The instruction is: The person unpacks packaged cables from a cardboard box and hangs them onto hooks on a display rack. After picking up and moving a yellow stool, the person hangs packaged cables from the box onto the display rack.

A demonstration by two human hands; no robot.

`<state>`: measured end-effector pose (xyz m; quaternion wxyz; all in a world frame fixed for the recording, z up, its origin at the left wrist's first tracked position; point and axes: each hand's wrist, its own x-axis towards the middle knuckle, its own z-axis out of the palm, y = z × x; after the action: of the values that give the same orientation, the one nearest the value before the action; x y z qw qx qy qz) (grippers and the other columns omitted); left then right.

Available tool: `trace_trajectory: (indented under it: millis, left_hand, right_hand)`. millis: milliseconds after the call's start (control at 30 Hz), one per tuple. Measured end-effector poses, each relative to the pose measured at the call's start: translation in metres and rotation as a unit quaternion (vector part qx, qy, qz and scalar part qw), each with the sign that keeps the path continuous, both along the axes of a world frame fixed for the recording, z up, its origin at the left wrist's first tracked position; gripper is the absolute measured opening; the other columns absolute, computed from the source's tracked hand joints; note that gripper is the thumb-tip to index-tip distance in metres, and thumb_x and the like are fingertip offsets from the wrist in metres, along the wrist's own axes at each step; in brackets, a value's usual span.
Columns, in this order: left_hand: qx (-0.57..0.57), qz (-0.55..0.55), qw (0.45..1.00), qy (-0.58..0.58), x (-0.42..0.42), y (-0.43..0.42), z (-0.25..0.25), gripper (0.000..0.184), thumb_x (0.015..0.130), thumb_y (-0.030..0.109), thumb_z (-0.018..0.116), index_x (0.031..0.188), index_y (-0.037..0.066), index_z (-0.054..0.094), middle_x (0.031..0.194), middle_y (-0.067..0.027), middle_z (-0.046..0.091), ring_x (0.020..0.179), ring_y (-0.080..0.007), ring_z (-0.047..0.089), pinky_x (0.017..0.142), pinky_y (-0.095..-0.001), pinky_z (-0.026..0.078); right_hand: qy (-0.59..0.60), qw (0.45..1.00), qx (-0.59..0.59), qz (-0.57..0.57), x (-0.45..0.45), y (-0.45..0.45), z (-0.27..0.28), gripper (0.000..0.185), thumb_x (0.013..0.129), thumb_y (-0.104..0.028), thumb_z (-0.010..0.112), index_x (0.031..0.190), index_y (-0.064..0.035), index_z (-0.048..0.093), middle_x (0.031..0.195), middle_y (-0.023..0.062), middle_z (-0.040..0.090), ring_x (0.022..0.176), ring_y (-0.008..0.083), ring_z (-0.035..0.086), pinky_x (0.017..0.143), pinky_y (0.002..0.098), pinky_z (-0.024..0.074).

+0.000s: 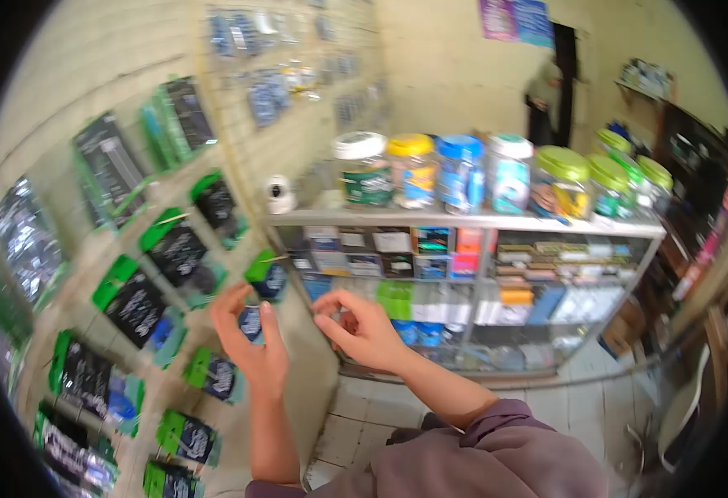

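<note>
My left hand (252, 340) is raised in front of the wall display, thumb and fingers apart. Behind its fingers hangs a small green-and-black packet (268, 279), and a dark blue part (250, 322) shows in the gap between thumb and fingers. I cannot tell whether the hand touches it. To its right, my right hand (364, 330) is held in the air with curled fingers, thumb and index tips close together. Anything pinched there is too small or blurred to make out. More green-topped black packets (138, 307) hang on the wall to the left.
A glass display case (476, 220) filled with boxes stands ahead. On it are jars with coloured lids (461, 174) and a white camera-like device (278, 195). Blister packs (268, 95) hang on the wall behind. A person (542, 104) stands by the far doorway.
</note>
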<state>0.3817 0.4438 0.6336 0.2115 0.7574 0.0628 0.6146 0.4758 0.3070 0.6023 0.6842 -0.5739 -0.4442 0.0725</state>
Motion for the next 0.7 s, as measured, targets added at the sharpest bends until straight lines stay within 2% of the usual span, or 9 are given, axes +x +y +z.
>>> trace_trajectory:
  millis: [167, 267, 333, 433, 533, 600, 633, 700]
  left_hand:
    - [-0.149, -0.157, 0.962, 0.168, 0.062, -0.067, -0.119, 0.032, 0.082, 0.004, 0.062, 0.113, 0.002, 0.052, 0.114, -0.0139, 0.054, 0.107, -0.0303, 0.052, 0.090, -0.0390, 0.041]
    - [-0.124, -0.196, 0.916, 0.326, 0.094, -0.120, -0.207, 0.037, 0.083, 0.009, 0.063, 0.116, 0.003, 0.051, 0.117, -0.0172, 0.052, 0.108, -0.0355, 0.051, 0.093, -0.0430, 0.041]
    - [-0.069, -0.267, 0.869, 0.410, 0.117, -0.163, -0.283, 0.045, 0.082, 0.015, 0.065, 0.122, 0.003, 0.048, 0.120, -0.0219, 0.050, 0.110, -0.0396, 0.049, 0.095, -0.0461, 0.040]
    - [0.008, -0.321, 0.766, 0.557, 0.141, -0.275, -0.339, 0.051, 0.083, 0.023, 0.068, 0.125, 0.003, 0.048, 0.120, -0.0220, 0.053, 0.114, -0.0377, 0.050, 0.096, -0.0428, 0.043]
    - [0.108, -0.494, 0.618, 0.602, 0.173, -0.399, -0.381, 0.057, 0.084, 0.031, 0.068, 0.129, 0.003, 0.047, 0.124, -0.0232, 0.052, 0.116, -0.0388, 0.049, 0.098, -0.0427, 0.041]
    - [0.136, -0.581, 0.542, 0.592, 0.194, -0.481, -0.406, 0.059, 0.084, 0.034, 0.067, 0.131, 0.005, 0.046, 0.125, -0.0243, 0.051, 0.117, -0.0397, 0.049, 0.098, -0.0437, 0.041]
    - [0.149, -0.620, 0.502, 0.585, 0.198, -0.521, -0.404, 0.060, 0.085, 0.036, 0.066, 0.133, 0.006, 0.045, 0.126, -0.0249, 0.050, 0.117, -0.0402, 0.050, 0.098, -0.0442, 0.041]
    - [0.179, -0.638, 0.444, 0.603, 0.204, -0.591, -0.389, 0.059, 0.086, 0.037, 0.064, 0.133, 0.006, 0.046, 0.127, -0.0242, 0.051, 0.115, -0.0383, 0.051, 0.097, -0.0428, 0.042]
  right_hand:
    - [0.131, 0.975, -0.119, -0.131, 0.030, -0.113, -0.136, 0.021, 0.092, -0.019, 0.062, 0.107, -0.0038, 0.060, 0.086, 0.0020, 0.063, 0.060, 0.0049, 0.056, 0.051, 0.0219, 0.0472]
    - [0.203, 0.937, -0.183, -0.219, 0.039, -0.214, -0.213, 0.022, 0.091, -0.022, 0.063, 0.104, -0.0031, 0.061, 0.085, 0.0054, 0.065, 0.062, 0.0104, 0.062, 0.056, 0.0260, 0.0508]
    - [0.219, 0.899, -0.248, -0.286, 0.042, -0.295, -0.255, 0.024, 0.090, -0.023, 0.063, 0.102, -0.0030, 0.062, 0.086, 0.0084, 0.067, 0.065, 0.0146, 0.066, 0.060, 0.0295, 0.0527]
    - [0.167, 0.843, -0.328, -0.392, 0.032, -0.425, -0.325, 0.027, 0.088, -0.026, 0.063, 0.103, -0.0032, 0.063, 0.086, 0.0114, 0.069, 0.067, 0.0181, 0.068, 0.065, 0.0325, 0.0536]
    - [0.262, 0.765, -0.352, -0.472, 0.001, -0.544, -0.345, 0.027, 0.088, -0.026, 0.063, 0.102, -0.0034, 0.063, 0.085, 0.0107, 0.069, 0.068, 0.0183, 0.069, 0.067, 0.0330, 0.0535]
    - [0.324, 0.708, -0.343, -0.524, -0.023, -0.609, -0.350, 0.027, 0.085, -0.027, 0.063, 0.100, -0.0050, 0.065, 0.087, 0.0121, 0.070, 0.081, 0.0248, 0.068, 0.074, 0.0356, 0.0531]
    - [0.354, 0.680, -0.336, -0.547, -0.032, -0.639, -0.347, 0.026, 0.084, -0.028, 0.064, 0.098, -0.0058, 0.066, 0.088, 0.0128, 0.071, 0.087, 0.0281, 0.068, 0.077, 0.0369, 0.0529]
    - [0.399, 0.650, -0.311, -0.567, -0.049, -0.686, -0.344, 0.026, 0.084, -0.029, 0.064, 0.099, -0.0071, 0.066, 0.087, 0.0123, 0.071, 0.085, 0.0276, 0.069, 0.077, 0.0373, 0.0530]
